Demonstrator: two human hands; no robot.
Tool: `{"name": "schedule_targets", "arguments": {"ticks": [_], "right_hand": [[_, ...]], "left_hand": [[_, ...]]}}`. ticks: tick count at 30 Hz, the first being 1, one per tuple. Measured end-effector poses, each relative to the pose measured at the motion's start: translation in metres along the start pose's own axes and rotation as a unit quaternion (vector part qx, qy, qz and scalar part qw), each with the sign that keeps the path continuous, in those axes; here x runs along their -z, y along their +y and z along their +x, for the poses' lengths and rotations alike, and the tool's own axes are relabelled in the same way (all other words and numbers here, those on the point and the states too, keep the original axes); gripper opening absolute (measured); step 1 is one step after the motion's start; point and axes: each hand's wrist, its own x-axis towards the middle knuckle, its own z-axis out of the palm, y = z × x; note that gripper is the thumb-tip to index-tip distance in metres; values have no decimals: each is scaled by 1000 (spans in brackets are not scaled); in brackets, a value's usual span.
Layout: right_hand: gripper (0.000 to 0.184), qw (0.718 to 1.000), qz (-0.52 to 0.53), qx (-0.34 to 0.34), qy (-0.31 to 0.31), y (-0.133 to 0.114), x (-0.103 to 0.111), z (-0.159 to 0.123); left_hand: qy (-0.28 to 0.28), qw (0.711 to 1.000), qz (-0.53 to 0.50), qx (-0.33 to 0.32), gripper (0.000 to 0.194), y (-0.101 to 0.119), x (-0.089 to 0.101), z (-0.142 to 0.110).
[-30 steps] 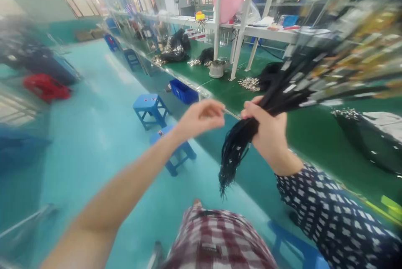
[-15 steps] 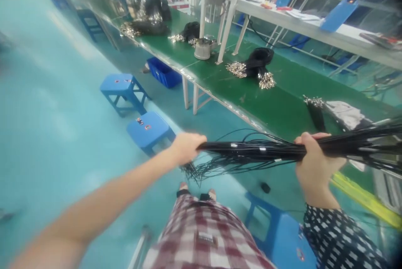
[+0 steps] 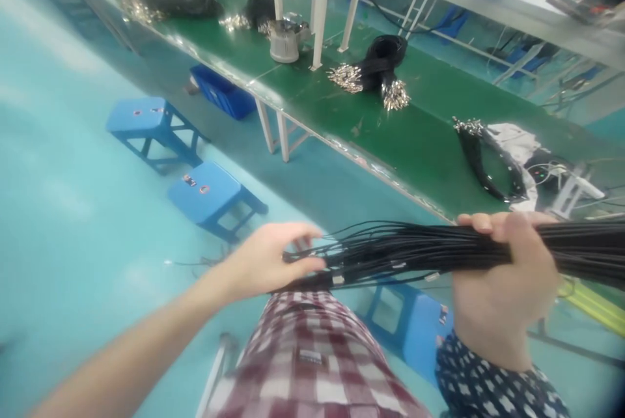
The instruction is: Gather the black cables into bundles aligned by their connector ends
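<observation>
A long bundle of thin black cables with small white labels stretches across in front of my body. My right hand is closed around its thick part, thumb on top. At the bundle's left end my left hand curls loosely about the cables, with a gap between thumb and fingers and strands passing through it. Below that thumb runs the lower part of the bundle. Several loose cable ends stick out to the left behind my left wrist. Farther right, the bundle leaves the view.
A green-topped workbench runs diagonally, bearing coiled black cables with metal ends, a grey metal device and another cable loop beside white cloth. Blue stools and a blue bin are on the floor side.
My left hand has loosened from a tight fist, and the cables there have fanned out. My right hand and the bundle now appear nearer, and the view has shifted.
</observation>
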Motion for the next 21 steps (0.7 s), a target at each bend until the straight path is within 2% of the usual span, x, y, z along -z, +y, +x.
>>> {"name": "schedule_targets", "arguments": {"ticks": [1, 2, 3, 5, 6, 9, 10, 12, 14, 15, 17, 19, 21], "right_hand": [[18, 1000, 3, -21, -9, 4, -2, -4], [19, 999, -2, -31, -17, 8, -4, -9], [20, 999, -14, -34, -25, 13, -6, -14], [21, 998, -45, -32, -36, 23, -8, -22], [21, 997, -56, -27, -34, 26, -7, -24], [18, 998, -63, 0, 3, 27, -1, -23], [17, 998, -62, 8, 18, 24, 2, -21], [17, 997, -60, 15, 39, 19, 4, -17], [18, 996, -57, 23, 57, 14, 5, -14], [18, 996, -57, 29, 67, 13, 5, -13], [19, 993, -63, 49, 88, 13, 8, -12], [19, 985, -101, 91, 105, 15, 17, -10], [19, 969, -170, 139, 115, 18, 32, -7]], "left_hand": [[13, 998, -54, -12, 45, 0, -20, 12], [-7, 993, -109, -41, 61, -2, -42, 24], [-28, 986, -151, -66, 68, -7, -64, 35], [-36, 981, -181, -53, 61, -26, -106, 52], [-67, 981, -177, -35, 58, -40, -124, 56], [-187, 971, -143, 36, 51, -81, -162, 55], [-211, 965, -150, 49, 53, -90, -172, 52], [-219, 963, -146, 59, 68, -96, -190, 50], [-170, 976, -120, 69, 80, -88, -202, 53], [-129, 984, -105, 70, 77, -81, -206, 58], [-71, 993, -88, 47, 54, -72, -204, 71], [-85, 992, -90, 3, 27, -70, -189, 85], [-141, 985, -101, -26, 15, -74, -162, 97]]}}
